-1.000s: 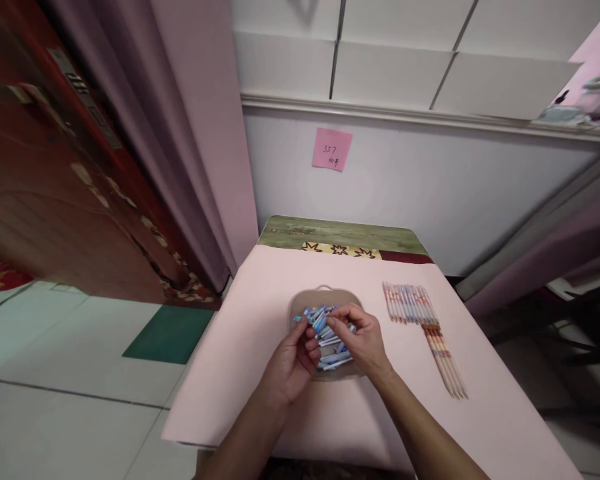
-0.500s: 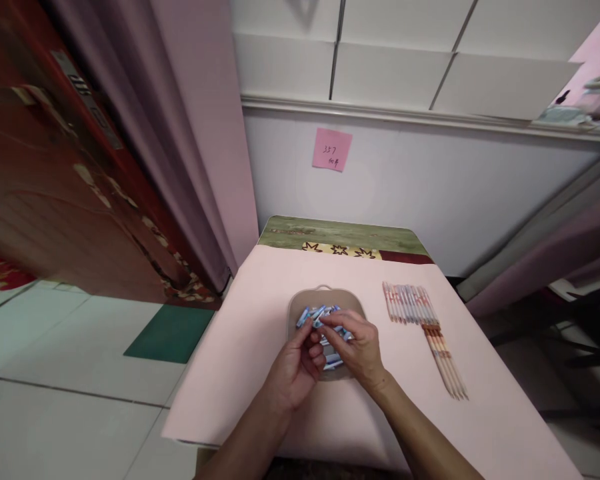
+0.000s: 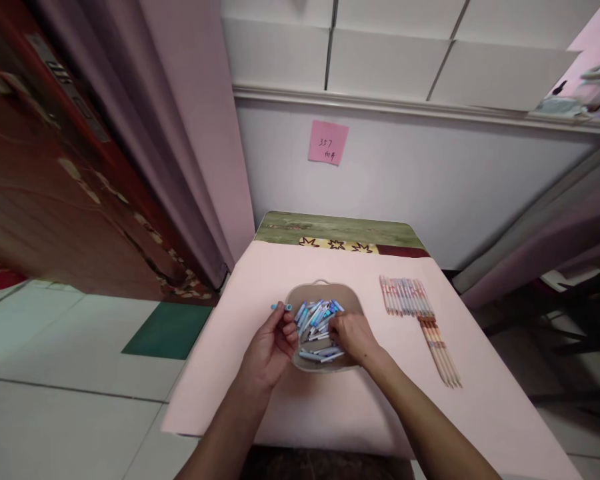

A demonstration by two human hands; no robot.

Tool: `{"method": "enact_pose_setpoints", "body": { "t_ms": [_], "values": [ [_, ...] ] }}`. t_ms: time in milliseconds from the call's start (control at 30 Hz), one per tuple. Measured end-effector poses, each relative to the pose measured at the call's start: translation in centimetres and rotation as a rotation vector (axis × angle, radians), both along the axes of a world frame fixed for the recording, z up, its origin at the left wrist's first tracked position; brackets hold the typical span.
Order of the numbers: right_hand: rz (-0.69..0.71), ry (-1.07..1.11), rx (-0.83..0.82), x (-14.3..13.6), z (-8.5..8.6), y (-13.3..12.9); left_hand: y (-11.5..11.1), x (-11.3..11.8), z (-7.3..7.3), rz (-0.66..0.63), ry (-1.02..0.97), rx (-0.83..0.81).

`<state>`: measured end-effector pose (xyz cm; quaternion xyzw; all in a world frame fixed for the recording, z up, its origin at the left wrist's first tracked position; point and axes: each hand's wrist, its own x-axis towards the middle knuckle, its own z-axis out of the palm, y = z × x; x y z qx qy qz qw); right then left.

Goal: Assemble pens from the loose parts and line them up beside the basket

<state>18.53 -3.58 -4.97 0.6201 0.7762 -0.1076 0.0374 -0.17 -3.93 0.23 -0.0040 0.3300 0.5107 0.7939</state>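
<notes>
My left hand [image 3: 270, 350] is closed, pinching a small blue pen cap [image 3: 281, 307] between thumb and forefinger beside the left rim of a beige basin [image 3: 300, 292]. In the basin lies a loose heap of blue and white pen parts [image 3: 316, 319]. My right hand [image 3: 353, 337] reaches over the basin's right side into these parts. Its fingers are bent down and together, and whatever they grip is hidden beneath them.
A row of capped pens [image 3: 407, 297] lies side by side on the right of the pink-covered table [image 3: 275, 267]. Below it are several orange-and-cream pens [image 3: 440, 352]. A wall with a pink note [image 3: 329, 142] stands behind; a wooden door [image 3: 80, 167] is at left.
My hands have drawn apart. The left moved left with the cap, while the right came down into the pen parts. The view shifted slightly.
</notes>
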Motion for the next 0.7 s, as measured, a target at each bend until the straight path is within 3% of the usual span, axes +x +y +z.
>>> {"method": "enact_pose_setpoints", "body": {
  "t_ms": [233, 433, 567, 700],
  "values": [
    [0.099, -0.065, -0.048, -1.4, -0.8, 1.1, 0.0, -0.3, -0.8, -0.002, 0.002, 0.006],
    [0.259, -0.038, -0.036, -0.8, 0.2, 1.2, 0.0, -0.4, -0.7, -0.002, -0.002, -0.018],
    [0.253, -0.029, -0.013, 0.3, 0.5, 1.3, 0.0, -0.6, -0.7, 0.006, 0.001, -0.018],
    [0.261, -0.042, -0.044, -0.1, -0.5, 1.5, 0.0, -0.5, -0.8, 0.008, -0.006, -0.011]
  ]
}}
